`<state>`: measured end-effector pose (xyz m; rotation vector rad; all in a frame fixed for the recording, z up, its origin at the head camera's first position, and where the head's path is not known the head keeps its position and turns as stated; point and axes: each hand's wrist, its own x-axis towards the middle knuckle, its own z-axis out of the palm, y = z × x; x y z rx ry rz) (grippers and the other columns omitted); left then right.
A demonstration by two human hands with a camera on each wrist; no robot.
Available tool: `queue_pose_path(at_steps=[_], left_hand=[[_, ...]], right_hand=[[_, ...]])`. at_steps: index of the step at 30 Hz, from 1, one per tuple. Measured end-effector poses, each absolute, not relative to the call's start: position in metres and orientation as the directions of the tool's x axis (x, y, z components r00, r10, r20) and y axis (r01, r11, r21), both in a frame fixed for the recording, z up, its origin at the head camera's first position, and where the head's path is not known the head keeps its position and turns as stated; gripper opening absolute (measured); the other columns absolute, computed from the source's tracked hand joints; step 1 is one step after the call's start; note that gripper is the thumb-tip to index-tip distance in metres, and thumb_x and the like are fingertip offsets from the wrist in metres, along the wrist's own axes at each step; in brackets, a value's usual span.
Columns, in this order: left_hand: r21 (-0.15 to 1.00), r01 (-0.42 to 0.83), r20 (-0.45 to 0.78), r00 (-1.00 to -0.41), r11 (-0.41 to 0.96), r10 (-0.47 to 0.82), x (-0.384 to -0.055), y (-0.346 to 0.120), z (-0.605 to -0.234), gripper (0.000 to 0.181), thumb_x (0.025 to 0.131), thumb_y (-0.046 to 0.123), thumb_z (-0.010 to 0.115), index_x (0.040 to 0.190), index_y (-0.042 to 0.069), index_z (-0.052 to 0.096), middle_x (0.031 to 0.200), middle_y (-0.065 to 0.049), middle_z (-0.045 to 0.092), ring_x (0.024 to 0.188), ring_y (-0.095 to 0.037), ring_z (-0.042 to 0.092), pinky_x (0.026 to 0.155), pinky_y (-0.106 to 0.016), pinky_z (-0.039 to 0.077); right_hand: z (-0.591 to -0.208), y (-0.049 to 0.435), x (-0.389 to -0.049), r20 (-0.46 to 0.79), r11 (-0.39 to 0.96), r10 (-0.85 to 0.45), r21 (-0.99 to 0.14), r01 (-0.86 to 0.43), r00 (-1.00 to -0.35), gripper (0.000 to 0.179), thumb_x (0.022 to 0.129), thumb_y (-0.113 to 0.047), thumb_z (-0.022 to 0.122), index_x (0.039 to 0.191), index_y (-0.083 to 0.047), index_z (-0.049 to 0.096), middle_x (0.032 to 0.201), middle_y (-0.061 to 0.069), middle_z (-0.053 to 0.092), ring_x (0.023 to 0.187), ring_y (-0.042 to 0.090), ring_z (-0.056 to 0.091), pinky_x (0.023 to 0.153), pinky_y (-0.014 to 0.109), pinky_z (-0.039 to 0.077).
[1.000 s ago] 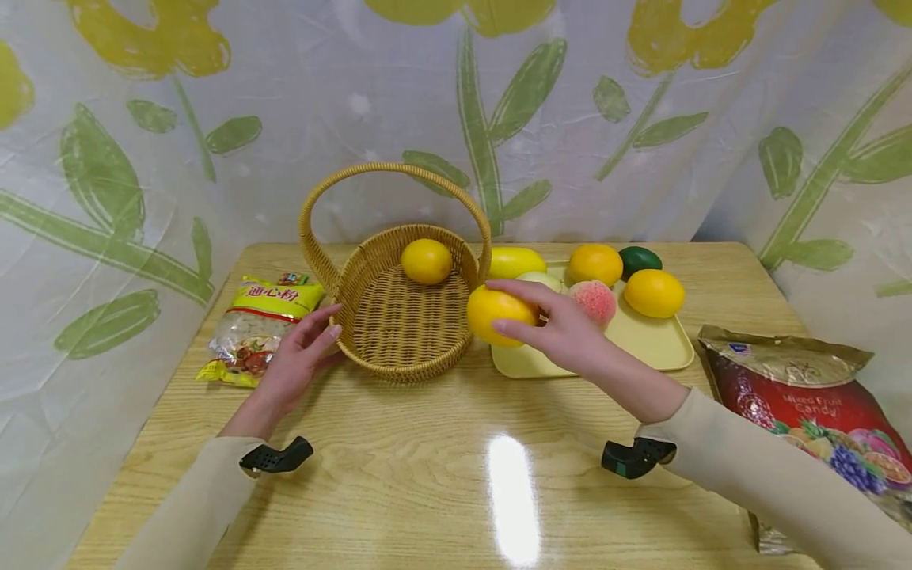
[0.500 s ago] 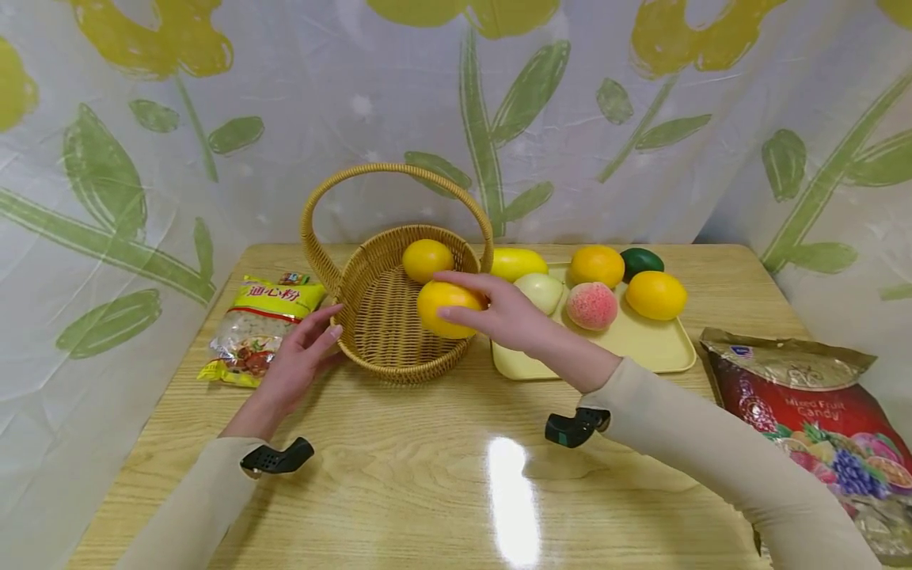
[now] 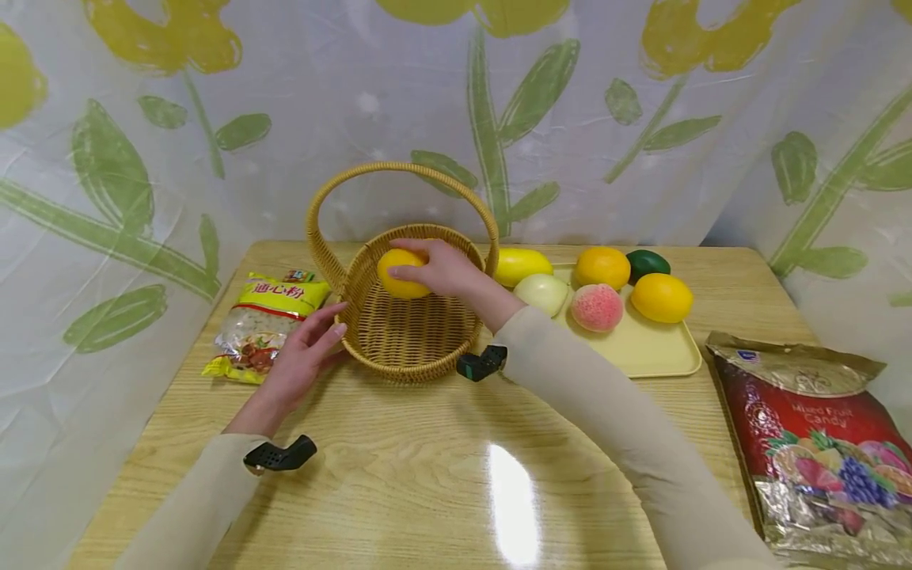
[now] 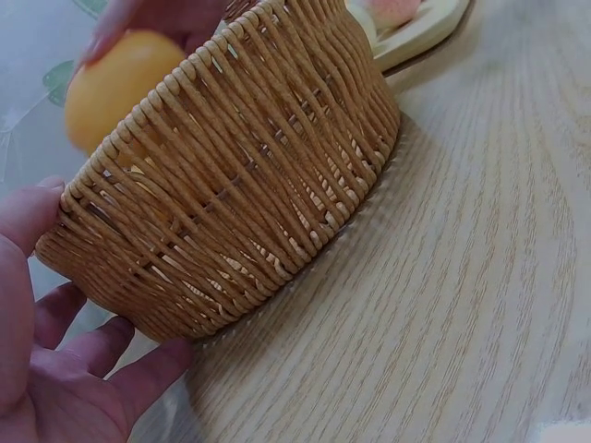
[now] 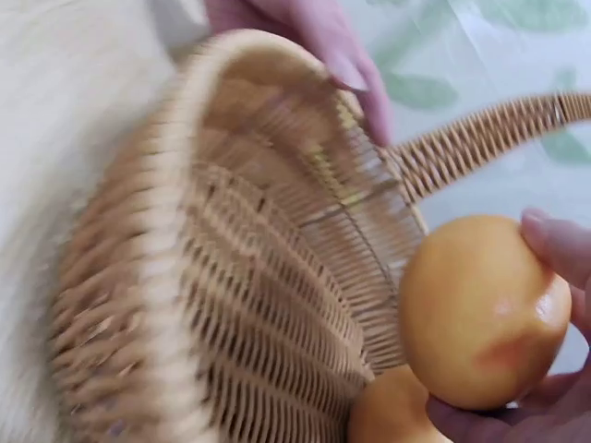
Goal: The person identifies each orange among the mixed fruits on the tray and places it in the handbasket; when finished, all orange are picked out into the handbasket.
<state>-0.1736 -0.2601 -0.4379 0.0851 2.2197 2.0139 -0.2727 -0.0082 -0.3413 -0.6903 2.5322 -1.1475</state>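
Note:
My right hand [image 3: 445,271] holds a smooth yellow-orange fruit [image 3: 400,275] over the inside of a wicker basket [image 3: 399,372] with a tall arched handle. In the right wrist view, thumb and fingers grip this fruit [image 5: 480,309], which has a reddish patch on its skin. Beneath it lies another yellow-orange fruit [image 5: 392,411], mostly hidden behind my hand in the head view. My left hand [image 3: 308,348] rests against the basket's left side. In the left wrist view, its thumb is at the rim and its relaxed fingers [image 4: 152,374] lie along the outer wall.
Right of the basket, a cream tray [image 3: 659,360] bears a pink peach [image 3: 597,307], a pale green fruit [image 3: 543,294] and several yellow, orange and dark green fruits. A macaroni bag [image 3: 267,324] lies left. A red candy bag [image 3: 826,451] lies at the right.
My right hand has carried the yellow-orange fruit leftward from beside the tray to above the basket's inside, covering the fruit in it. My left hand has stayed at the rim.

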Motion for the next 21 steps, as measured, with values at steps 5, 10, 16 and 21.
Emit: queue_pose_path(at_steps=[5,10,16,21], left_hand=[[0.993,-0.058,-0.072,-0.987,0.1,0.141,-0.174,-0.26,-0.439,0.057,0.102,0.035,0.051,0.152,0.013,0.033,0.154,-0.015,0.029,0.139,-0.031,0.032,0.107,-0.055,0.038],[0.994,-0.048,-0.063,-0.988,0.102,0.144,-0.174,-0.261,-0.439,0.057,0.102,0.034,0.05,0.152,0.013,0.034,0.153,-0.016,0.03,0.137,-0.031,0.034,0.106,-0.051,0.04],[0.994,-0.044,-0.059,-0.987,0.103,0.15,-0.175,-0.26,-0.439,0.056,0.103,0.034,0.05,0.152,0.012,0.034,0.153,-0.017,0.03,0.137,-0.032,0.033,0.106,-0.048,0.042],[0.994,-0.054,-0.068,-0.987,0.096,0.147,-0.174,-0.261,-0.439,0.057,0.102,0.034,0.05,0.152,0.013,0.033,0.154,-0.015,0.029,0.139,-0.032,0.031,0.107,-0.053,0.039]], right_hand=[[-0.348,-0.025,-0.284,-0.077,0.529,-0.519,-0.811,-0.249,-0.851,0.056,0.094,-0.041,0.065,0.145,-0.025,0.049,0.143,0.002,0.051,0.115,0.018,0.052,0.093,0.032,0.045],[-0.357,-0.041,-0.285,-0.124,0.484,-0.504,-0.86,-0.161,-0.855,0.056,0.092,-0.038,0.068,0.145,-0.025,0.051,0.147,0.002,0.047,0.13,0.019,0.045,0.103,0.033,0.041],[-0.367,-0.05,-0.285,-0.164,0.492,-0.473,-0.864,-0.105,-0.866,0.055,0.091,-0.036,0.07,0.143,-0.028,0.053,0.148,0.001,0.047,0.134,0.019,0.041,0.108,0.034,0.038],[-0.372,-0.054,-0.286,-0.164,0.508,-0.451,-0.855,-0.102,-0.877,0.055,0.091,-0.034,0.071,0.142,-0.026,0.054,0.146,0.003,0.048,0.134,0.021,0.042,0.109,0.035,0.038]])
